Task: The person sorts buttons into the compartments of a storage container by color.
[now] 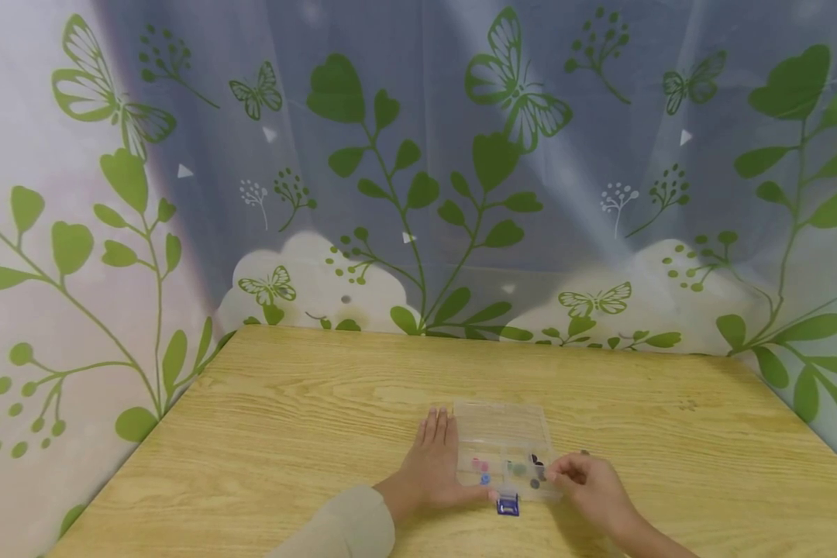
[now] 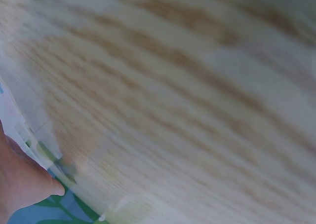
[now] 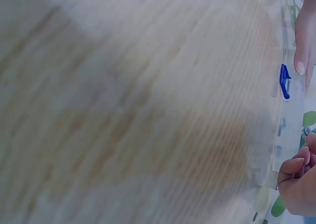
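Observation:
A clear plastic compartment box point(image 1: 495, 482) lies on the wooden table with its lid point(image 1: 500, 422) swung back. Its blue latch point(image 1: 508, 505) hangs at the front. Inside are small button-like pieces: pink ones point(image 1: 480, 465), a blue one point(image 1: 485, 480), green ones point(image 1: 517, 469) and dark ones point(image 1: 536, 463). My left hand point(image 1: 432, 469) lies along the box's left side, fingers straight, thumb stretched along the front edge near the latch. At the right end, my right hand point(image 1: 593, 488) has curled fingers and holds a small dark button point(image 3: 307, 130), mostly hidden by the fingers.
The wood-grain table point(image 1: 307, 403) stretches out around the box. Behind it hangs a curtain point(image 1: 425, 155) printed with green leaves and butterflies, which also comes down along both sides.

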A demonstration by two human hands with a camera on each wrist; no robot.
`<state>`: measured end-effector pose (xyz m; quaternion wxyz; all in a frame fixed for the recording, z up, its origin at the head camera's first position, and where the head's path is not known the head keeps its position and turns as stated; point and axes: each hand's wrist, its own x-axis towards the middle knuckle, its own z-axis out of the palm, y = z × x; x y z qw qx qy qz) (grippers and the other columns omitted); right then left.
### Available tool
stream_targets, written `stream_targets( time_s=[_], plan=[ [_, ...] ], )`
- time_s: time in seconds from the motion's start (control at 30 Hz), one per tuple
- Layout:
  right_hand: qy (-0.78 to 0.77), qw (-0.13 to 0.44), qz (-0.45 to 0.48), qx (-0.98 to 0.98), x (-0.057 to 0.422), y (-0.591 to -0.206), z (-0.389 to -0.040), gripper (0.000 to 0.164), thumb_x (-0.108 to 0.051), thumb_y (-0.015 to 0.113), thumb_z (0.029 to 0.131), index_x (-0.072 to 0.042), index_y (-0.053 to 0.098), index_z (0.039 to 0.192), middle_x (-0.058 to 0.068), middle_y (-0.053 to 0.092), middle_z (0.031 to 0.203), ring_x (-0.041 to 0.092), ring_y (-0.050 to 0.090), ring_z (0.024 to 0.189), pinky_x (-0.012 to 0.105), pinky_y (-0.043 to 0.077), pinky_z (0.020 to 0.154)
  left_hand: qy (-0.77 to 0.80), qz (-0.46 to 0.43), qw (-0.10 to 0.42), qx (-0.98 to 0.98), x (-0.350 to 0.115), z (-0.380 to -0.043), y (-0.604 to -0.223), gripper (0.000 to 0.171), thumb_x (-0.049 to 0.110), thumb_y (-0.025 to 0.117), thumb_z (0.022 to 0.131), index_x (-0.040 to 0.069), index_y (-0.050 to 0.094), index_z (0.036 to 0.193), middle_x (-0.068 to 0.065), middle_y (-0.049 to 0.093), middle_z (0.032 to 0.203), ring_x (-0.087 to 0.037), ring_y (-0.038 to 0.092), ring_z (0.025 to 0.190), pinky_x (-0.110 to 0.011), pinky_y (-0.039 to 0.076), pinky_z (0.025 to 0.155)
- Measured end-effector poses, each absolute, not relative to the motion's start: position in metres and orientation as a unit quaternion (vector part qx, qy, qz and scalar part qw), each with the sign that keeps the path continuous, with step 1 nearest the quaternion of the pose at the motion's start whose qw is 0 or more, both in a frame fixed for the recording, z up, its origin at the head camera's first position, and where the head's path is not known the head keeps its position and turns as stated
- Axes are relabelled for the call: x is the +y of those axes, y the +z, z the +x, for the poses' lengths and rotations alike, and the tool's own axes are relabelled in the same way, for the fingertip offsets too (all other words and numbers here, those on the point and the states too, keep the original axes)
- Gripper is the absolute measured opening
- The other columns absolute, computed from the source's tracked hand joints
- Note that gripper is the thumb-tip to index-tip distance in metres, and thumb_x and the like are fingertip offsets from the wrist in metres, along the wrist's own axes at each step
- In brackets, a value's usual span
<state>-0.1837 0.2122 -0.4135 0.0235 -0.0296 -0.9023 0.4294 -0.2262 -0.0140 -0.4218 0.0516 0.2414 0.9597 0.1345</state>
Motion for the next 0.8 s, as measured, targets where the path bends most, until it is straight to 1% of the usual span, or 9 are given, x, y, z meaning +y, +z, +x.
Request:
stream_targets(
  time_s=[0.17,0.33,0.57,0.8],
  plan=[
    [0.431,0.021,-0.021,-0.902,0.21,-0.4133,-0.1823,0.005,-0.003,0.064,0.084,0.0,0.066,0.08,0.002,0.06,0.07,0.005,0.042,0.058,0.018,0.038,0.052,0.136,0.243,0.053,0.959,-0.0143,-0.2266,-0.4223,0.113,0.075,0.049,0.075,-0.006,0.015,0.145,-0.026,0.01,0.153,-0.037,0.006,0.143,-0.044,0.012,0.117],
    [0.429,0.016,-0.009,-0.903,0.2103,-0.4136,-0.1821,0.005,-0.005,0.065,0.084,-0.001,0.066,0.081,0.001,0.057,0.069,0.005,0.04,0.058,0.018,0.036,0.051,0.138,0.243,0.051,0.959,-0.0142,-0.2283,-0.4244,0.113,0.076,0.048,0.075,-0.006,0.015,0.145,-0.026,0.01,0.153,-0.037,0.005,0.143,-0.044,0.011,0.117],
    [0.421,0.012,0.047,-0.906,0.2148,-0.4164,-0.1816,0.008,-0.009,0.065,0.084,-0.001,0.066,0.083,0.001,0.052,0.067,0.003,0.039,0.057,0.017,0.036,0.05,0.135,0.241,0.05,0.96,-0.0138,-0.2293,-0.4261,0.113,0.077,0.047,0.075,-0.006,0.015,0.145,-0.025,0.011,0.153,-0.037,0.006,0.143,-0.043,0.011,0.118],
    [0.41,0.014,0.073,-0.909,0.2154,-0.4156,-0.1813,0.007,-0.009,0.067,0.083,-0.002,0.067,0.083,0.001,0.052,0.069,0.002,0.039,0.058,0.016,0.037,0.05,0.132,0.243,0.045,0.96,-0.0148,-0.229,-0.426,0.114,0.077,0.047,0.074,-0.006,0.016,0.145,-0.026,0.011,0.153,-0.038,0.007,0.143,-0.044,0.012,0.117]
  ],
)
